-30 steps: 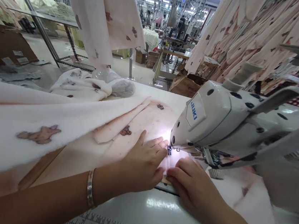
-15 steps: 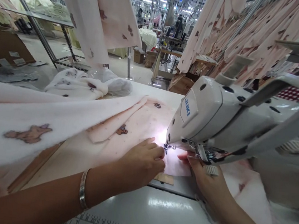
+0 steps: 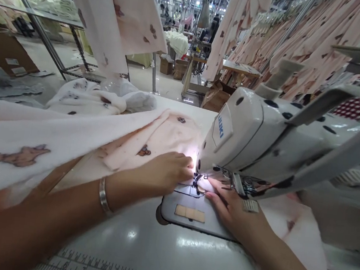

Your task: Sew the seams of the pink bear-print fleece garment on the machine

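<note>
Pale pink fabric [image 3: 153, 143] printed with small brown bears lies on the sewing table and runs under the white sewing machine's [image 3: 264, 136] head. My left hand [image 3: 162, 172], with a silver bangle on the wrist, presses its curled fingers on the fabric just left of the presser foot [image 3: 197, 181]. My right hand [image 3: 233, 206] lies on the fabric edge right of the foot, fingers stretched toward the needle under the machine's lamp. The grey needle plate [image 3: 190, 212] with a tan tape strip shows bare in front of the foot.
A long fold of the same fabric [image 3: 36, 144] drapes across the left. A bundle of white cloth [image 3: 90, 96] sits at the table's far side. Pink garments [image 3: 308, 37] hang overhead and right. A printed ruler [image 3: 102, 269] runs along the table's near edge.
The fabric has moved back through the machine, uncovering the needle plate. Both hands slid forward toward the presser foot; my right hand went from resting in front to reaching beneath the machine head.
</note>
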A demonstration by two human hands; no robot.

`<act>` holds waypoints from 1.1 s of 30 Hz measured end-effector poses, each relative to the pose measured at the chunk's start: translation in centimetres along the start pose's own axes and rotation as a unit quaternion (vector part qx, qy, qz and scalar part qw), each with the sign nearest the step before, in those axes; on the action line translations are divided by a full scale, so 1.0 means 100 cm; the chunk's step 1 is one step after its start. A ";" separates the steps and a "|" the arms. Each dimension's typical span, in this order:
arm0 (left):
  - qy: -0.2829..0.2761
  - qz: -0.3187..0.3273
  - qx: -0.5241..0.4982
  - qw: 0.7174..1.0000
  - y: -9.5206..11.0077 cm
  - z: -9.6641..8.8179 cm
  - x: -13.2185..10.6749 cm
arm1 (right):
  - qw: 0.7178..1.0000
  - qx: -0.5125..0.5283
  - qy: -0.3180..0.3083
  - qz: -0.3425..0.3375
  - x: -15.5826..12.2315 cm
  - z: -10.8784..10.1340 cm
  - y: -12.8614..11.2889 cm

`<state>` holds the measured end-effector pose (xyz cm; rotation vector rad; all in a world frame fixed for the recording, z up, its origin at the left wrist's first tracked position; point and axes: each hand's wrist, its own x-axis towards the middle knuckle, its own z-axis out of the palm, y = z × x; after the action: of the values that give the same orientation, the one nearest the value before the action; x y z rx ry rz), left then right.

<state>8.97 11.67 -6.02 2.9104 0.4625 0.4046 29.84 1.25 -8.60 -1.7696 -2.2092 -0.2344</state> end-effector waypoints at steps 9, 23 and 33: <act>-0.022 -0.043 0.124 0.991 0.050 0.013 -0.027 | 0.998 0.014 0.047 -0.038 -0.006 -0.012 -0.002; -0.004 -0.098 -0.010 0.995 0.053 0.014 -0.016 | 0.991 -0.011 0.076 -0.110 -0.014 -0.009 -0.010; -0.020 -0.219 0.129 0.967 -0.031 -0.052 -0.064 | 0.984 0.081 0.079 -0.139 -0.018 0.003 0.006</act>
<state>0.70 13.11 -3.21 2.9191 1.2012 0.2316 30.76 -0.15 -9.56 -1.3101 -2.2818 -0.2392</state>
